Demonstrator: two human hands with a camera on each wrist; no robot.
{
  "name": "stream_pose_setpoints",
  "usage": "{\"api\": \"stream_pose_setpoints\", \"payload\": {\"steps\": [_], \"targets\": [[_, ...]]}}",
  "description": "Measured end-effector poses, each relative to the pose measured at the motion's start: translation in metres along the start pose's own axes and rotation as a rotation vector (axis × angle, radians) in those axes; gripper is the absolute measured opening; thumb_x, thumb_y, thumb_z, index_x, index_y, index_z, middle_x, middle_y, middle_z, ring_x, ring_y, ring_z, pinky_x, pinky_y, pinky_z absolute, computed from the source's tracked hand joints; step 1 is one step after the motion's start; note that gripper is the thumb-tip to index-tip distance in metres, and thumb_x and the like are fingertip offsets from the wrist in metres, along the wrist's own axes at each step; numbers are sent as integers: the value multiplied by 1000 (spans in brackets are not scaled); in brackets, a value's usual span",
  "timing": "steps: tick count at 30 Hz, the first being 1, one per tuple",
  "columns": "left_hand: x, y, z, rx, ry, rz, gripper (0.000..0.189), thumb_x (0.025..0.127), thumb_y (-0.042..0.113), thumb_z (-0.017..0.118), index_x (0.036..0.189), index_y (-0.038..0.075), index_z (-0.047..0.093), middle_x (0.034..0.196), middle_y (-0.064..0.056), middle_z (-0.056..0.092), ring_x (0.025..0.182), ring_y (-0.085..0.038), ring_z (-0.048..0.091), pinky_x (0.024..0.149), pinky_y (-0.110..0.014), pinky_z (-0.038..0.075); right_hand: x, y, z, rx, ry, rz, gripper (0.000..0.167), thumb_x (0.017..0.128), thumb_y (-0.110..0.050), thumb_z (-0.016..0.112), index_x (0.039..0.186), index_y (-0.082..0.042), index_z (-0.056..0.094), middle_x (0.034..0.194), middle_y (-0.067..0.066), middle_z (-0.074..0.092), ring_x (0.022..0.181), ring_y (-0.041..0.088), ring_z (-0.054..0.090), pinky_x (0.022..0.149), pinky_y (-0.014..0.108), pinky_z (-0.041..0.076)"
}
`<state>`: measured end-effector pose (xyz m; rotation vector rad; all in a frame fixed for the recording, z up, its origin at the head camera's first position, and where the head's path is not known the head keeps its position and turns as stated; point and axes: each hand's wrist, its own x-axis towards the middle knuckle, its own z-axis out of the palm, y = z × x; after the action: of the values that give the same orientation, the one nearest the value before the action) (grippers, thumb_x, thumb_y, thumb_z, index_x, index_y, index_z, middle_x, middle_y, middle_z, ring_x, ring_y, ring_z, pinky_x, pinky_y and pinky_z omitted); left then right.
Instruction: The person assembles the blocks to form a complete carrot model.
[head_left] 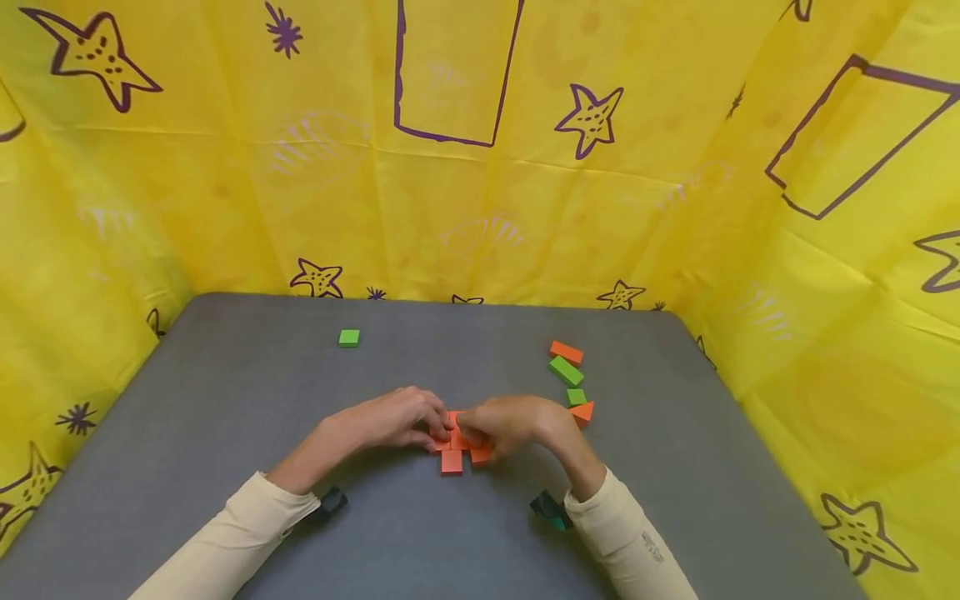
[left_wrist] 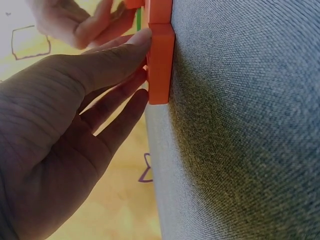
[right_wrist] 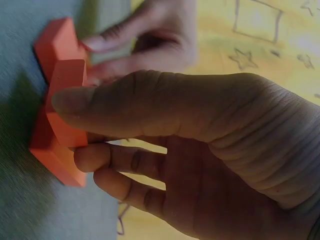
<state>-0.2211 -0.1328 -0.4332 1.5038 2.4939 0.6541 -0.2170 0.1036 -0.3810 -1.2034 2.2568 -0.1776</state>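
In the middle of the table, several orange blocks lie close together in a cluster. My left hand is at the cluster's left side, thumb and fingertips against an orange block that rests on the table. On the opposite side, my right hand pinches another orange block between thumb and fingers. That held block overlaps a further orange block in the right wrist view. From the head view, the fingers partly cover the cluster.
A green block lies alone at the back left. Toward the right lie an orange block, a green block, a smaller green block and an orange triangular block. A yellow patterned cloth surrounds the grey table.
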Motion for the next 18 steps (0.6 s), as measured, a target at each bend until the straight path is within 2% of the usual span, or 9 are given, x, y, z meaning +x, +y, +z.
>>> {"api": "stream_pose_setpoints", "payload": {"steps": [3, 7, 13, 16, 18], "targets": [[3, 0, 0, 3, 3, 11, 16, 89, 17, 84, 105, 15, 83, 109, 2, 77, 103, -12, 71, 93, -30, 61, 4, -3, 4, -16, -17, 19, 26, 85, -1, 80, 93, -11, 57, 76, -5, 48, 68, 7, 42, 64, 18, 34], [4, 1, 2, 10, 5, 18, 14, 90, 18, 83, 104, 15, 83, 108, 2, 77, 102, -12, 70, 93, -29, 61, 8, -5, 8, -21, -31, 94, 33, 82, -1, 84, 97, -14, 58, 77, -7, 49, 68, 8, 44, 65, 20, 36], [0, 0, 1, 30, 13, 0, 14, 88, 18, 85, 101, 15, 83, 109, 0, 77, 104, -15, 72, 93, -31, 61, 14, -8, 12, -140, 4, 159, 46, 78, -15, 92, 111, -22, 61, 88, -10, 58, 81, 10, 54, 80, 27, 50], [-1, 0, 1, 32, 12, -10, 14, 88, 18, 84, 102, 14, 83, 111, -1, 78, 107, -17, 72, 96, -33, 61, 17, -9, 14, -188, 8, 189, 48, 76, -22, 95, 111, -22, 63, 92, -10, 60, 85, 10, 55, 87, 29, 51], [-1, 1, 2, 30, 3, -15, 15, 89, 19, 84, 103, 14, 83, 113, -2, 78, 109, -18, 72, 97, -34, 61, 19, -9, 15, -209, 3, 197, 47, 76, -25, 96, 110, -22, 63, 92, -10, 61, 86, 10, 55, 87, 30, 51]]}}
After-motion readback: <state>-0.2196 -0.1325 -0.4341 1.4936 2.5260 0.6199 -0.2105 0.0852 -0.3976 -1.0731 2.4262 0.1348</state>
